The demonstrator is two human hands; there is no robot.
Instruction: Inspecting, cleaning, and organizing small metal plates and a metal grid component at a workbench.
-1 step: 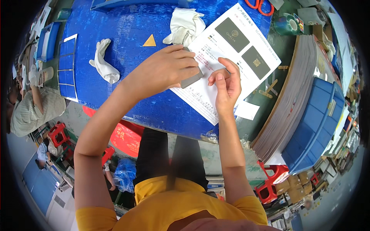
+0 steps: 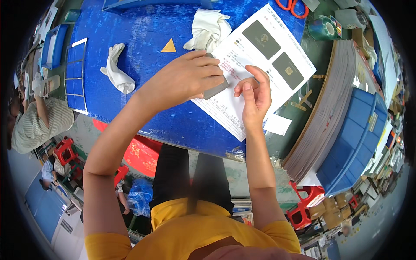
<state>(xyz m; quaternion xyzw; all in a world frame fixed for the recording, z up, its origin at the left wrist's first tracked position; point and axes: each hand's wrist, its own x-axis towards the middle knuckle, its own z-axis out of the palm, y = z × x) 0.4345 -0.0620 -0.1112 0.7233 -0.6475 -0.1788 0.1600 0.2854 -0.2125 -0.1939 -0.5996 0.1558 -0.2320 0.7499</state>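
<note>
My left hand [image 2: 190, 77] is closed over a dark grey, card-like rectangular piece [image 2: 216, 90], its fingers lying across the top. Most of the piece is hidden, so its thickness and count cannot be told. It rests at the left part of a white printed sheet [image 2: 236, 39], which bears pictures of two dark grey cards, printed lines and a handwritten table. Just right of it, above the sheet, my right hand [image 2: 256, 93] is held palm inward with loosely curled fingers and the thumb apart. Nothing shows in that hand.
On the blue table [image 2: 151, 117] lie white gloves [image 2: 208, 28], [image 2: 118, 71], a yellow triangle [image 2: 168, 46] and red-handled scissors [image 2: 294, 8]. A tall paper stack [image 2: 323, 112] and a blue bin [image 2: 353, 138] stand at right. Green tape [image 2: 323, 28] sits far right. A person [image 2: 41, 125] is at left.
</note>
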